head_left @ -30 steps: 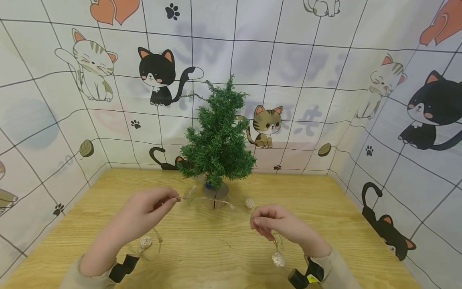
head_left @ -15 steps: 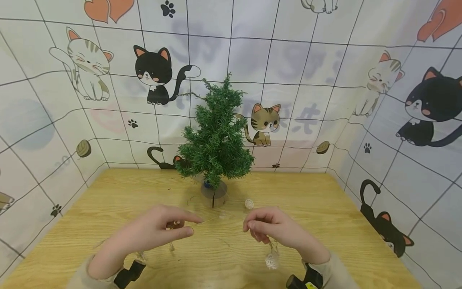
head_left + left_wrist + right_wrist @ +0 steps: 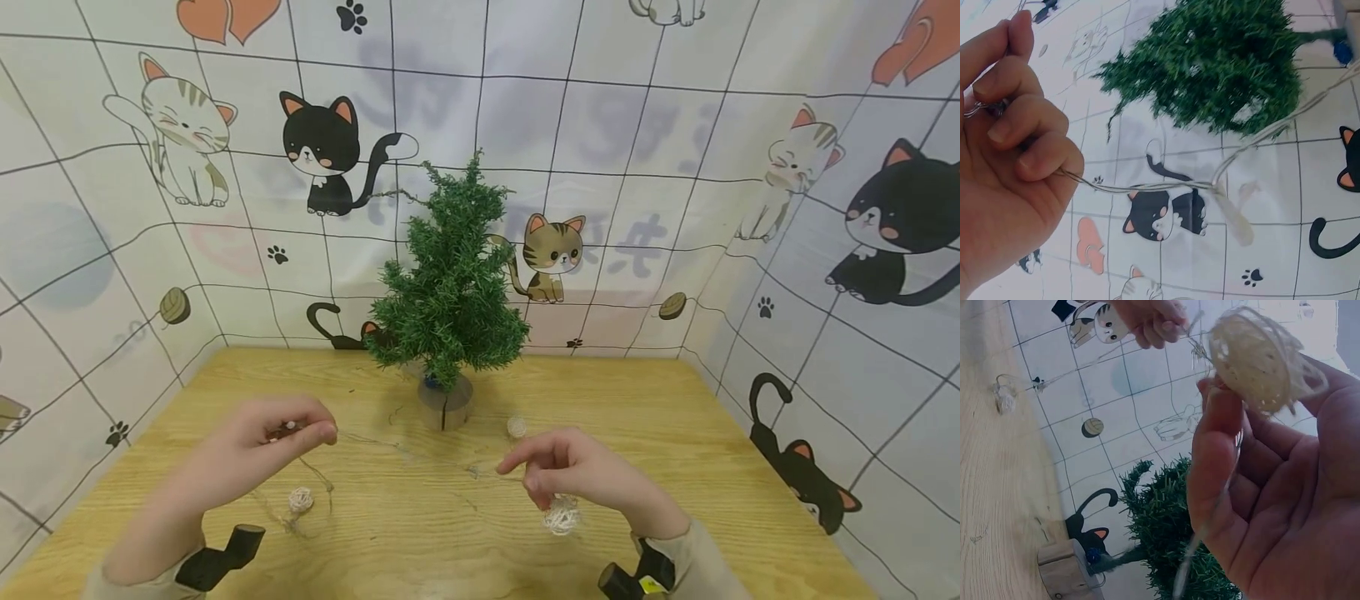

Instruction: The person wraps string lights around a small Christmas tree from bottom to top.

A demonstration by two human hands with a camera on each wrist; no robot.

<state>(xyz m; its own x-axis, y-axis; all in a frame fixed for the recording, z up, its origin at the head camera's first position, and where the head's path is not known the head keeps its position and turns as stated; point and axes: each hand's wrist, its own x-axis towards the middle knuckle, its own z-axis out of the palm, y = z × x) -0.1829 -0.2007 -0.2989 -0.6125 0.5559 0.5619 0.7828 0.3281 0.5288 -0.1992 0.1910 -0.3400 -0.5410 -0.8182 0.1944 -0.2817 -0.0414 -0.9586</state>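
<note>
A thin clear wire (image 3: 1260, 134) runs out of the curled fingers of the left hand (image 3: 255, 450); in the left wrist view its other fingertips pinch together. The wire, with small bulbs, stretches across toward the right hand (image 3: 577, 475). Under the right fingers hangs a white woven ball (image 3: 561, 515), which the right wrist view shows close to the fingertips, the wire (image 3: 1207, 531) passing along that hand's curled fingers. A second woven ball (image 3: 301, 500) lies on the table below the left hand, a third (image 3: 517, 427) near the tree's base.
A small green artificial tree (image 3: 453, 283) stands on a grey round base (image 3: 445, 406) at the back middle of the wooden table (image 3: 420, 550). Behind and beside it hangs a cloth (image 3: 600, 125) printed with cats and grid lines.
The left hand reached in toward the middle, then drew back left, its fingers closing together. The right index finger has extended, and the ball under that hand sits slightly higher.
</note>
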